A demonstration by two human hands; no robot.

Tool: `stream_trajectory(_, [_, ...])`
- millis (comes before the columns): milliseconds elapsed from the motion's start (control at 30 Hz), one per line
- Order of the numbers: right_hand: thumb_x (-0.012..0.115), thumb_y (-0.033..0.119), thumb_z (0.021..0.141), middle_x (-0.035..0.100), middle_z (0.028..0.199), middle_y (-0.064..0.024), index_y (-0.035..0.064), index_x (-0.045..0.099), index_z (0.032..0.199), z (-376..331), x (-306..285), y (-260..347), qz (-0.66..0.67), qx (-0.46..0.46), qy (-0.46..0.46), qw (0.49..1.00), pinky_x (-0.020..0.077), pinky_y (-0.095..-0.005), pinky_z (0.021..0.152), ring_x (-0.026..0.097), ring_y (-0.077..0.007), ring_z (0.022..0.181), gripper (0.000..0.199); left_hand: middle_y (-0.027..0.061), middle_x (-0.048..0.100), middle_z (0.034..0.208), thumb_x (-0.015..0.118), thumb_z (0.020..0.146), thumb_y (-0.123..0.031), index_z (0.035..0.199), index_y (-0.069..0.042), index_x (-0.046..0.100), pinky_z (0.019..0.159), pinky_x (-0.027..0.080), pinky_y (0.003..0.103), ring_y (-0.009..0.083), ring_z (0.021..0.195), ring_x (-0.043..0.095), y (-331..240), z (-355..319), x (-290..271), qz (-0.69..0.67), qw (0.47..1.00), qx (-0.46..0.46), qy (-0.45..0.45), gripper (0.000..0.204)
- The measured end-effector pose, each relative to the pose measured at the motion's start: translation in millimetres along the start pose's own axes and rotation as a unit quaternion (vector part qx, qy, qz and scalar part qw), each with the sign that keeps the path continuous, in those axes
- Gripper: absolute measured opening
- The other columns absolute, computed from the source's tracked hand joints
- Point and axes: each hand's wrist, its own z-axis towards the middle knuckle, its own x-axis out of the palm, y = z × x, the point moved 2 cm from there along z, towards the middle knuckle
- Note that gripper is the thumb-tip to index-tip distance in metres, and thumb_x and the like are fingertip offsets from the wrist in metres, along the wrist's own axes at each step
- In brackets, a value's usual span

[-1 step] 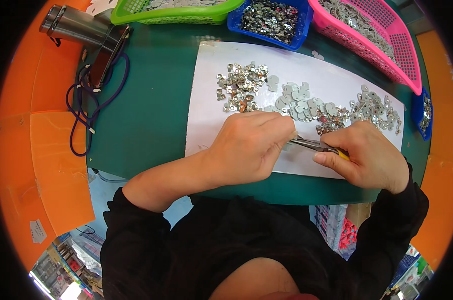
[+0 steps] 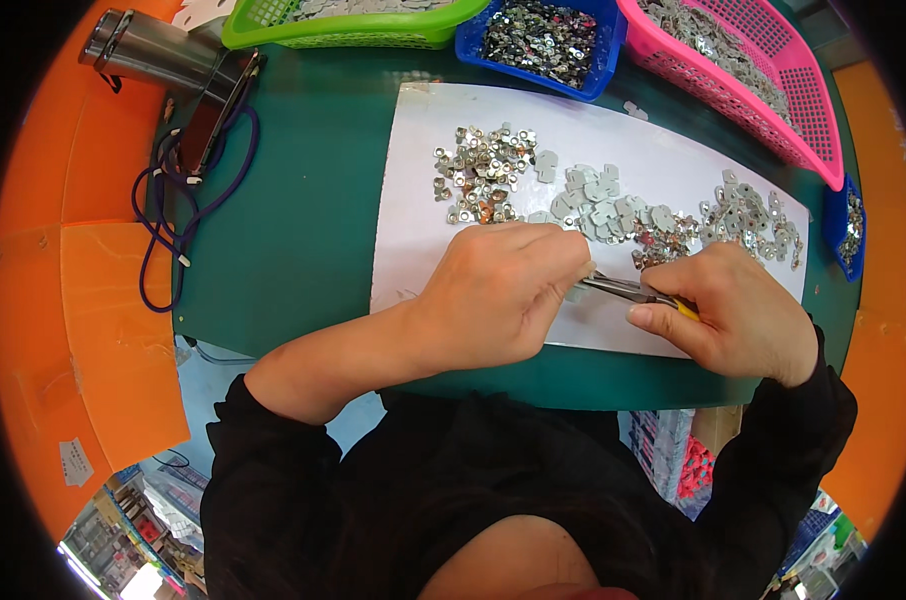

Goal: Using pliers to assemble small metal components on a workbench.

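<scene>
Far left, a steel cylinder lies tilted on the orange surface, with a purple cord looping down onto the green mat. Along the top edge sit a green basket, a blue basket full of small metal bits, then a pink basket of the same. A white sheet lies on the mat, with small flat metal parts scattered across its upper half in loose piles. Left hand is curled over the sheet's lower middle, fingertips pinched at the tool's tip; what it pinches is hidden, can't tell. Right hand is closed around pliers with a yellow handle, jaws pointing left and meeting the left fingertips. Pliers sit just below the parts piles, over the sheet. Small blue bin at far right edge. Black sleeves on both arms.
</scene>
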Motion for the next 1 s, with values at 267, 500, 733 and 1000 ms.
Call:
stream_trajectory(267, [0.057,0.031,0.098,0.045,0.057,-0.0163,0.0024,0.051,0.07,2,3,-2,0.075,0.027,0.026,0.996,0.0378,-0.0421,0.053,0.049,-0.0379,0.055,0.041,0.0147,0.053,0.066,0.058,0.083,0.004,0.079,-0.002,0.054,0.052,0.043,0.041,0.0342,0.06,0.057,-2,2,0,-0.051,0.998,-0.027,-0.022,0.007])
stream_trajectory(500, [0.057,0.03,0.098,0.045,0.056,-0.0163,0.0022,0.051,0.069,1,9,-1,0.071,0.027,0.016,0.997,0.038,-0.042,0.053,0.049,-0.038,0.054,0.041,0.0123,0.055,0.063,0.059,0.091,-0.001,0.079,0.0,0.056,0.05,0.042,0.035,0.0271,0.056,0.057,0,-2,1,-0.064,0.994,-0.086,-0.027,0.012])
stream_trajectory(733, [0.066,0.029,0.089,0.05,0.06,-0.0156,0.0028,0.052,0.07,-12,15,7,-0.059,0.022,-0.015,0.998,0.041,-0.0433,0.054,0.055,-0.0379,0.059,0.036,0.0087,0.056,0.065,0.063,0.088,-0.004,0.081,-0.003,0.06,0.053,0.045,0.034,0.0263,0.058,0.059,-3,8,-18,-0.048,0.985,0.005,0.167,0.008])
stream_trajectory(1000, [0.076,0.021,0.074,0.053,0.069,-0.0086,0.0068,0.06,0.077,-16,19,9,-0.096,-0.027,-0.066,0.993,0.0415,-0.0412,0.057,0.055,-0.031,0.065,0.022,0.0089,0.061,0.07,0.067,0.088,-0.011,0.089,-0.003,0.064,0.056,0.046,0.032,0.0246,0.061,0.06,4,12,-45,-0.099,0.971,0.023,0.214,0.009])
